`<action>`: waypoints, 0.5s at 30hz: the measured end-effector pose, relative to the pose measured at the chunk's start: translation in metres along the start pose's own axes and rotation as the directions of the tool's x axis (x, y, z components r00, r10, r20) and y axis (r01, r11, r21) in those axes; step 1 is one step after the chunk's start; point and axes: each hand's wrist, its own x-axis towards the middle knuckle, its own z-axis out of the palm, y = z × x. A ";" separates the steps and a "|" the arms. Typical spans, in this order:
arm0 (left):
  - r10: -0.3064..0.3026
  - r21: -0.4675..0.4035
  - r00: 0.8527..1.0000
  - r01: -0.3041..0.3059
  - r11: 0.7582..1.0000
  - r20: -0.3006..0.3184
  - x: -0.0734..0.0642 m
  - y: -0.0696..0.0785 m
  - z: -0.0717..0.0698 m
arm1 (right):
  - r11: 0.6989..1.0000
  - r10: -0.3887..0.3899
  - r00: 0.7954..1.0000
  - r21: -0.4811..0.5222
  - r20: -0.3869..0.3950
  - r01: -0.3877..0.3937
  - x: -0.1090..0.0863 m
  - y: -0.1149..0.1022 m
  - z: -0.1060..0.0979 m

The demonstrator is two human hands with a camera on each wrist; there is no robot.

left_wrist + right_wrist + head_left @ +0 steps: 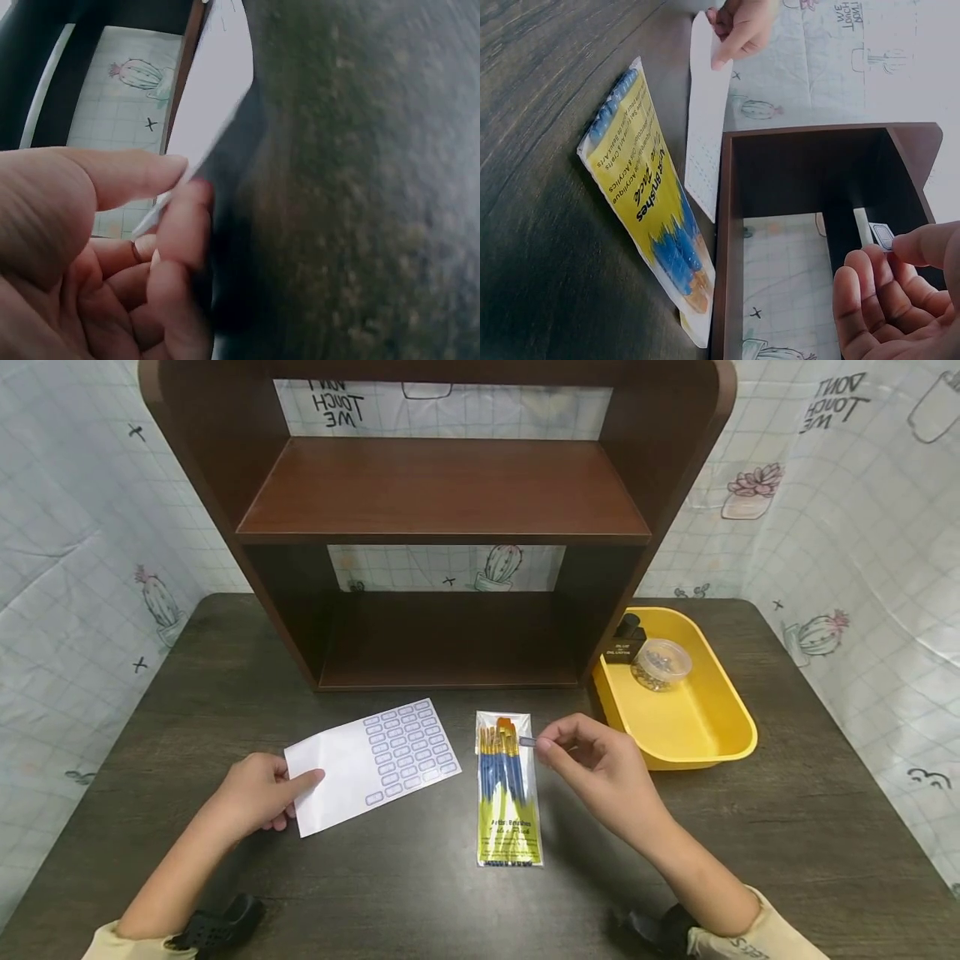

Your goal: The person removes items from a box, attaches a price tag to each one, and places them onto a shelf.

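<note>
My left hand (258, 793) pinches the left end of a white label sheet (337, 777), thumb on top and fingers beneath. Rows of small blue-bordered labels cover the sheet's right part, and its left part is blank. Between thumb and forefinger of my right hand (600, 768) is one small label (527, 742), held by its end. In the head view that label overlaps the upper right edge of a clear pack of artist brushes (510, 810), which lies on the table. The right wrist view shows the label (883, 237) with its printed border facing the camera.
A dark brown two-tier shelf (450, 493) stands at the back of the dark wooden table (390, 902). To its right sits a yellow tray (682, 727) holding a black box (624, 647) and a round clear tub (662, 663) of small pieces. Patterned cloth hangs around the table.
</note>
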 end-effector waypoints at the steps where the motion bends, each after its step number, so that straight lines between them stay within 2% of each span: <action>1: -0.001 0.025 1.000 0.001 1.000 -0.006 -0.001 0.001 0.000 | 1.000 0.002 1.000 0.003 0.002 -0.002 0.000 0.000 0.000; 10: -0.019 0.134 1.000 0.022 0.991 -0.019 -0.003 0.003 -0.001 | 1.000 0.011 1.000 0.009 0.006 -0.011 0.000 0.001 0.000; 15: -0.030 0.252 0.999 0.039 0.967 -0.039 -0.007 0.005 -0.001 | 1.000 0.023 1.000 0.000 0.011 -0.023 0.001 0.000 0.000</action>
